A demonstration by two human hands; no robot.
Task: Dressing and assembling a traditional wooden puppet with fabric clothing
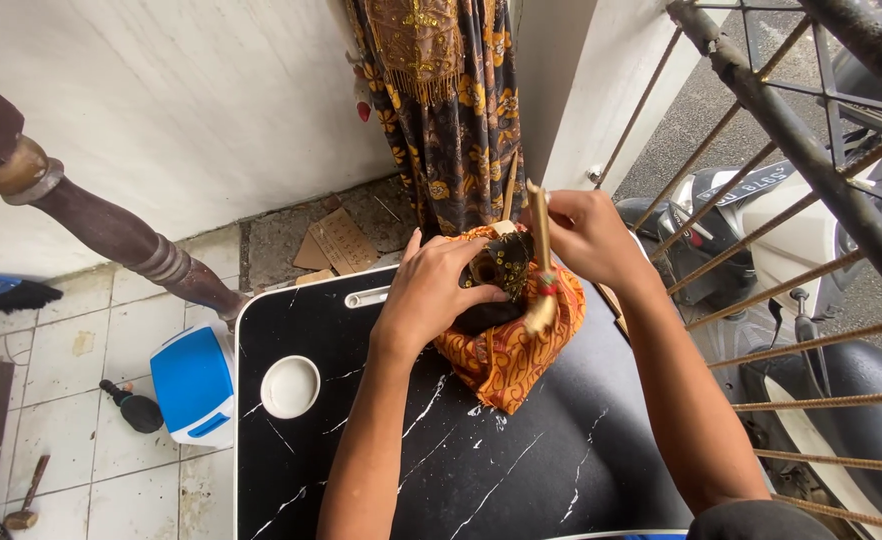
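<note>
A puppet-like figure wrapped in orange patterned cloth lies on a black marble-look table. My left hand presses on its dark, gold-sequined upper part. Beside it, my right hand pinches a thin golden stick that ends in a small pale hand piece with a red band. Both hands are close together over the cloth bundle at the table's far side.
The table has a round white recess and a slot handle. A blue and white box sits on the tiled floor left. Patterned fabric hangs behind. Metal railing bars and parked scooters are right.
</note>
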